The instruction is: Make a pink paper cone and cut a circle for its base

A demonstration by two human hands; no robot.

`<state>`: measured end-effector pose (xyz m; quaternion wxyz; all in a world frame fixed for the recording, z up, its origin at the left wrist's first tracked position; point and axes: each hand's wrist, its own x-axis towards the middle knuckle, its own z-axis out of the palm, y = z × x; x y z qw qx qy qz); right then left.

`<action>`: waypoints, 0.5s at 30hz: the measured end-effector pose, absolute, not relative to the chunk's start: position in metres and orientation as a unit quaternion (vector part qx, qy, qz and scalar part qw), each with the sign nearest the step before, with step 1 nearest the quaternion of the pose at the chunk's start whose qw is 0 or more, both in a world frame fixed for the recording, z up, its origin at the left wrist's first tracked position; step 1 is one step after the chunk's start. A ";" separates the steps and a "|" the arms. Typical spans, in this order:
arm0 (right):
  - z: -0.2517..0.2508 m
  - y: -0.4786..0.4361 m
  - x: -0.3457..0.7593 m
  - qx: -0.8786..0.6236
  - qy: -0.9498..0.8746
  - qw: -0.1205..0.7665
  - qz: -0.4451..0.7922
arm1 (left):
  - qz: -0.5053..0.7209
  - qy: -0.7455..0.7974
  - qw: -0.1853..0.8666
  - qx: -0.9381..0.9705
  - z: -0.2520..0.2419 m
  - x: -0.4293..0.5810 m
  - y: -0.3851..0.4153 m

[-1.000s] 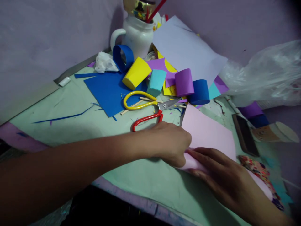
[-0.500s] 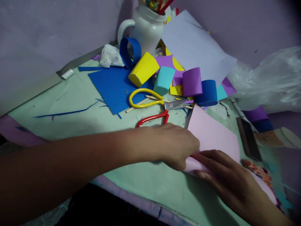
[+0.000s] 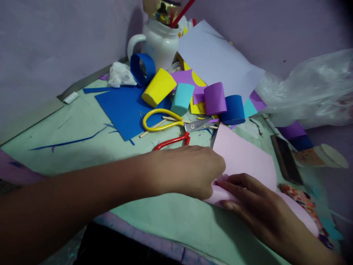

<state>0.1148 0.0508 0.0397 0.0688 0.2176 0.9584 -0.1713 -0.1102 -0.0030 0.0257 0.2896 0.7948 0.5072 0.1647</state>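
Observation:
A pale pink sheet of paper (image 3: 245,147) lies on the table, its near side bent over. My left hand (image 3: 197,171) is closed at the left end of that bend, fingers curled and mostly hidden from view. My right hand (image 3: 256,206) holds the bent part, its fingers on top and its thumb along the near edge. The fingertips of both hands almost meet. Just beyond my left hand are scissors (image 3: 190,127) with one yellow and one red handle, blades apart.
Behind the scissors stand paper rings in yellow (image 3: 160,87), turquoise (image 3: 182,98), purple (image 3: 215,98) and blue (image 3: 234,109). A blue sheet (image 3: 118,110) lies left. Farther back is a white jug (image 3: 161,44). A phone (image 3: 286,158) and paper cup (image 3: 321,156) are right.
The view has shifted, so the table things appear farther left. Both hands stay on the pink paper, with hardly any change in their grip.

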 end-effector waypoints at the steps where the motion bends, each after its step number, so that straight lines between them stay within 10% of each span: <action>1: 0.039 0.051 0.115 0.215 0.959 0.064 -0.175 | 0.180 0.516 0.282 0.789 0.026 -0.109 -0.005; 15: 0.040 0.047 0.105 0.238 0.944 0.010 -0.227 | 0.195 0.451 0.025 0.871 0.005 -0.072 -0.035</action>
